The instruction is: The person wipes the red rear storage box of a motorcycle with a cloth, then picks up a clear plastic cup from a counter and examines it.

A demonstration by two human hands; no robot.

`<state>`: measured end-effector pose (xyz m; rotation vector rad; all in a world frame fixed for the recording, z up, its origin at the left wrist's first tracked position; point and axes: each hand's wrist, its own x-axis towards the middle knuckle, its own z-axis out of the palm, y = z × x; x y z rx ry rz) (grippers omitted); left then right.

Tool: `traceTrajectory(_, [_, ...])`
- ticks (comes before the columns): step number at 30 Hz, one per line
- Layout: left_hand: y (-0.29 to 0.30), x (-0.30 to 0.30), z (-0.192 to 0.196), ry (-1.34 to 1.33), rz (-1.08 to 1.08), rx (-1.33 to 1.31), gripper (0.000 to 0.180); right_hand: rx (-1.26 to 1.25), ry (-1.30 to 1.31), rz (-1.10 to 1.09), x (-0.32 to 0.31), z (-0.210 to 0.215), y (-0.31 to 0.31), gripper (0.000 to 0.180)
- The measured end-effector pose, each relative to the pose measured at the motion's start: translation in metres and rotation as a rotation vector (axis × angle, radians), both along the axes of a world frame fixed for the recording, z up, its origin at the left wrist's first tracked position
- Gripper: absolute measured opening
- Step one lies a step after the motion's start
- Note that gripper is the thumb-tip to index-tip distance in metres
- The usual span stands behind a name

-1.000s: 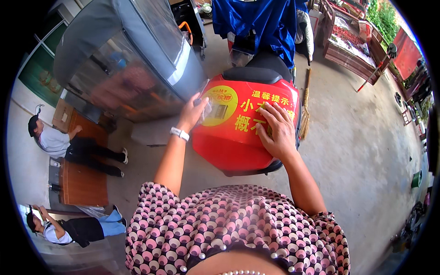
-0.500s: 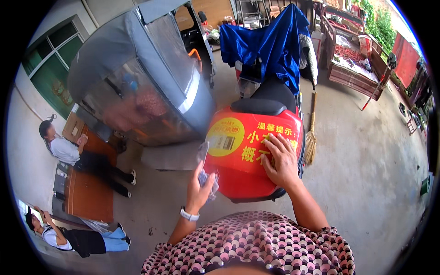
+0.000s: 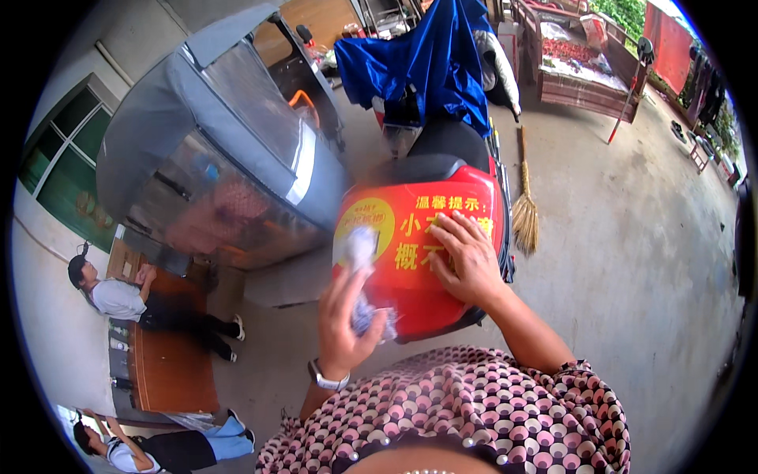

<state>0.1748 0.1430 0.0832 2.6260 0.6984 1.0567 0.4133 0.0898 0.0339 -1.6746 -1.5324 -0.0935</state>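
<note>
Left hand: fingers clamped on crumpled cloth (upper end blurred) | Right hand: thumb spread from fingers, laid on red case

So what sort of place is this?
It looks like a garage or covered yard, perhaps at a home: there's a scooter partly under a blue cover, a grey-canopied vehicle parked alongside, and a straw broom on what looks like concrete floor.
</note>
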Motion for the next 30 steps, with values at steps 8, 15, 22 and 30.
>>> traceTrajectory(8, [0.029, 0.048, -0.007, 0.416, -0.073, 0.02, 0.061, 0.055, -0.021, 0.005, 0.002, 0.002, 0.004, 0.042])
traceTrajectory(15, [0.077, 0.058, -0.015, 0.382, -0.098, -0.022, 0.059, 0.039, -0.011, -0.004, 0.001, 0.0, 0.002, 0.042])
traceTrajectory(22, [0.139, 0.062, -0.025, 0.371, 0.089, -0.13, 0.056, 0.004, -0.016, 0.006, 0.0, 0.002, 0.001, 0.042])
traceTrajectory(30, [0.196, 0.065, -0.037, 0.296, 0.22, -0.337, 0.06, 0.012, 0.012, 0.002, 0.003, 0.001, 0.0, 0.041])
